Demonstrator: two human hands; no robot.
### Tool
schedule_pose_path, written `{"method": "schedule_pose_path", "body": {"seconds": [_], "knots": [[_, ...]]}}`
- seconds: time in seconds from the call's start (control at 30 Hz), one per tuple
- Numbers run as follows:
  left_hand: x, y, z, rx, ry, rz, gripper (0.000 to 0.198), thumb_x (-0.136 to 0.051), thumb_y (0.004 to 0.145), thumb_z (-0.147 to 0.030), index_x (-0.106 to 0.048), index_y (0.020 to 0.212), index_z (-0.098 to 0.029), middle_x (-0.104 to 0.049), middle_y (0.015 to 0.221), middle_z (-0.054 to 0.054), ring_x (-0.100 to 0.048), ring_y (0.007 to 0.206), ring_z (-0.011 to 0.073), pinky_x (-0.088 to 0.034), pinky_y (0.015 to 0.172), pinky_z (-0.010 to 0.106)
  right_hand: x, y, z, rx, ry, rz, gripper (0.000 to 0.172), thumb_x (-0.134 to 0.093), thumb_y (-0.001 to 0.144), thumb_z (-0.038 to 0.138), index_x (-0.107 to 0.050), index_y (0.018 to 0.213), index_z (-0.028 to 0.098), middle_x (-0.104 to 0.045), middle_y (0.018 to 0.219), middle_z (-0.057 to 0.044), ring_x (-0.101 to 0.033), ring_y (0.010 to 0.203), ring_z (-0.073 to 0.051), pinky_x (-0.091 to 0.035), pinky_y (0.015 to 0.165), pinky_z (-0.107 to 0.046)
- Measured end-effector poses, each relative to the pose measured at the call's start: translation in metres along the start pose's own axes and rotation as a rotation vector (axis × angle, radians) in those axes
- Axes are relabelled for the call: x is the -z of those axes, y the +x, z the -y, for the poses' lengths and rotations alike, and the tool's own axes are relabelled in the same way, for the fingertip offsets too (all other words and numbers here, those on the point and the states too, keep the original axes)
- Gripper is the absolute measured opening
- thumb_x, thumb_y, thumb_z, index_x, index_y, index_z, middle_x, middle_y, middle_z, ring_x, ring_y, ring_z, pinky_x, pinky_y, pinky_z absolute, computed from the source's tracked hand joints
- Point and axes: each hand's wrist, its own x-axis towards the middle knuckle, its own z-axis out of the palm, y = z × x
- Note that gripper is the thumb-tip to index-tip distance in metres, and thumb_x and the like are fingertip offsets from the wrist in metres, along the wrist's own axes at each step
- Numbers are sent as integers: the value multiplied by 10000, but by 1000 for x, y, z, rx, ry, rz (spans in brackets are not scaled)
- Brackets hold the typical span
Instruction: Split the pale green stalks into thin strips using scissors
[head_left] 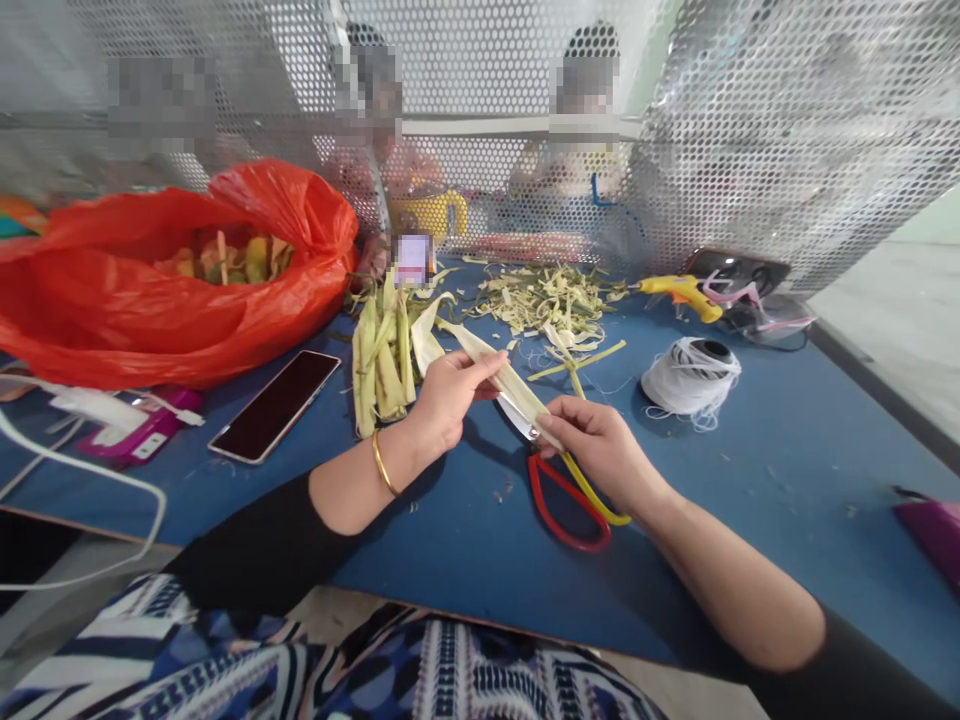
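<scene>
My left hand (448,395) pinches a pale dried leaf strip (487,362) near its upper part, fingers closed on it. My right hand (596,443) grips the same strip at its lower end, just above a pair of scissors with red and yellow handles (568,500) lying on the blue table (787,470). The strip runs diagonally between both hands. A bundle of greenish husk pieces (381,360) lies just beyond my left hand.
A red plastic bag (180,270) with husks sits at left, a phone (274,404) beside it. Cut scraps (551,298), a spool of white thread (690,375) and a yellow glue gun (682,292) lie further back. Other people sit behind a perforated metal screen (750,130).
</scene>
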Motion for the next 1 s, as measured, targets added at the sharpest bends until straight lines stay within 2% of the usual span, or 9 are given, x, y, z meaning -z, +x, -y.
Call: {"method": "schedule_pose_path", "body": {"seconds": [0.17,0.3,0.37,0.43,0.53,0.6,0.77,0.87,1.0], "knots": [[5,11,-2,-22,118,-76,190,-733,761,-311,-680,684,-146,-639,613,10,-567,524,98,-446,549,233,4,-2,3,-2,-88,-34,397,-662,730,555,-528,597,206,-505,484,59,-458,404,-90,-370,459,-238],[30,38,-22,-223,316,-256,297,-593,867,-427,-688,765,-165,-681,712,47,-592,537,117,-411,508,239,6,-3,5,46,-57,-236,424,-636,751,578,-494,582,216,-448,403,64,-395,364,-86,-328,426,-240],[46,49,-34,-414,623,-350,209,-598,862,-357,-704,823,-182,-721,819,58,-631,645,140,-437,579,244,7,-3,6,71,-23,-353,398,-626,769,562,-503,605,222,-423,379,70,-379,352,-91,-311,407,-240],[58,56,-44,-496,1088,-411,190,-639,823,-365,-719,789,-196,-738,841,77,-660,810,210,-461,683,282,7,-3,5,90,-27,-403,366,-608,797,536,-515,629,224,-402,366,76,-365,343,-94,-296,393,-239],[63,56,-46,-361,1607,-417,303,-619,815,-456,-741,790,-180,-739,884,127,-664,916,301,-475,756,354,4,-5,4,135,-134,-393,320,-557,852,484,-532,674,219,-417,389,77,-387,360,-95,-318,414,-234],[59,54,-44,-264,1792,-382,339,-625,800,-459,-747,857,-148,-732,942,153,-664,945,331,-480,774,372,2,-6,2,172,-220,-337,283,-531,874,449,-538,715,215,-462,434,71,-438,394,-99,-354,452,-232],[52,49,-41,-213,1892,-356,327,-583,833,-377,-728,972,-120,-714,1009,176,-660,973,342,-485,792,375,-2,-8,-1,212,-284,-163,228,-499,897,406,-529,773,216,-546,538,52,-523,453,-109,-399,500,-234],[53,48,-40,-299,1875,-372,385,-596,833,-409,-702,1050,-108,-692,1053,203,-652,987,362,-481,814,401,-2,-7,-1,211,-298,-156,211,-506,891,398,-530,786,216,-566,562,46,-544,462,-113,-411,506,-237],[58,51,-36,-303,1854,-363,315,-542,862,-273,-694,1077,-102,-683,1062,207,-641,1025,359,-467,852,414,-1,-6,-1,207,-333,-153,192,-510,884,386,-543,803,216,-585,567,41,-550,457,-115,-403,493,-236]]}}
